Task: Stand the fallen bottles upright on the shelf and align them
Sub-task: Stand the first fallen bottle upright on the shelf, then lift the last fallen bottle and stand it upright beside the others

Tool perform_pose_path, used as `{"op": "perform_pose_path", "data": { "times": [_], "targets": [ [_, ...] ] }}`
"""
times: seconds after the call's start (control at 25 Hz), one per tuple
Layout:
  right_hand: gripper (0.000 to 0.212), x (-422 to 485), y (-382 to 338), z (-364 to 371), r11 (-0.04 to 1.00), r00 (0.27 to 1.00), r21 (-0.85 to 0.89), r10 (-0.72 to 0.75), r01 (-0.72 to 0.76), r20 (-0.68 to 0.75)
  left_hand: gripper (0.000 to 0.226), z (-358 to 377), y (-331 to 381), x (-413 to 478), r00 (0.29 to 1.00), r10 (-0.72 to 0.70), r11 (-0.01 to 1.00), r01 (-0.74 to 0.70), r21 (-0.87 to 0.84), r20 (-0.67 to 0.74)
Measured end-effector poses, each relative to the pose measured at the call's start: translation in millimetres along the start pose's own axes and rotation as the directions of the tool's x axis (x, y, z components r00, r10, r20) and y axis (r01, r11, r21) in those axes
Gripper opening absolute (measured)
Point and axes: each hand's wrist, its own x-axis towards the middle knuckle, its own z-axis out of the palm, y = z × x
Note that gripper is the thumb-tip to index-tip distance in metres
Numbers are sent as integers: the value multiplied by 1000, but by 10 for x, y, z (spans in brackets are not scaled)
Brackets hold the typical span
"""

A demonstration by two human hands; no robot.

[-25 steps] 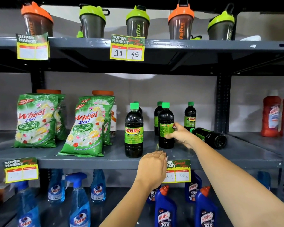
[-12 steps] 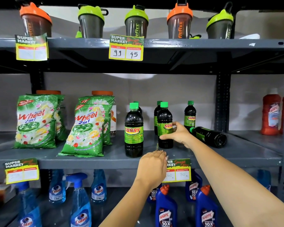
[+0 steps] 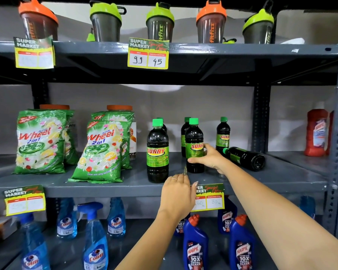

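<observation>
Dark Sunny bottles with green caps stand on the grey middle shelf (image 3: pixel 105 185). My right hand (image 3: pixel 209 158) grips one upright bottle (image 3: pixel 193 139) around its label, label facing me. Another upright bottle (image 3: pixel 157 151) stands to its left near the shelf's front. Further upright bottles stand behind: one (image 3: pixel 223 133) at the back right, one (image 3: pixel 184 131) partly hidden behind the held bottle. A fallen bottle (image 3: pixel 246 157) lies on its side to the right, cap pointing left. My left hand (image 3: pixel 176 193) rests on the shelf's front edge, fingers curled, holding nothing.
Green Wheel detergent bags (image 3: pixel 40 141) fill the shelf's left half. A red bottle (image 3: pixel 316 129) stands far right past the upright post (image 3: pixel 260 115). Shaker cups (image 3: pixel 159 22) line the top shelf. Blue Colin sprays (image 3: pixel 95 236) and Harpic bottles (image 3: pixel 195 244) stand below.
The bottle in my right hand has been turned so its Sunny label faces front. My left hand stays on the shelf edge.
</observation>
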Motion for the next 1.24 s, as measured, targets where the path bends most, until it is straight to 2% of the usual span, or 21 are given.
{"op": "perform_pose_path", "data": {
  "times": [0.48, 0.84, 0.92, 1.0, 1.08, 1.16, 1.24],
  "targets": [
    [93, -368, -104, -65, 1000, 998, -20, 1, 0, 60, 68, -1, -24, 0, 997, -16, 1000, 14, 26, 74],
    [108, -517, -127, -144, 1000, 998, 24, 9, -10, 61, 49, -29, -56, -23, 1000, 21, 998, -21, 63, -5],
    [109, -512, -147, -318, 990, 993, 131, -35, 50, -112, 47, 1, -75, -29, 998, 29, 999, -30, -15, -63],
    [93, -459, -118, -602, 967, 925, 217, -45, 136, -377, 48, -18, -71, -34, 996, 4, 993, -14, -115, -84],
    [77, -389, -29, -920, 982, 832, 120, -56, 145, -553, 53, 2, -43, -48, 994, -23, 980, 0, -201, -111],
    [62, -295, 134, -1187, 996, 784, -48, -93, 81, -613, 58, 16, -33, -71, 988, -61, 963, 20, -270, -144],
    [49, -174, 343, -1414, 987, 770, -160, -102, 0, -629, 53, -48, 6, -74, 973, -77, 967, 20, -252, -218]
  ]
}}
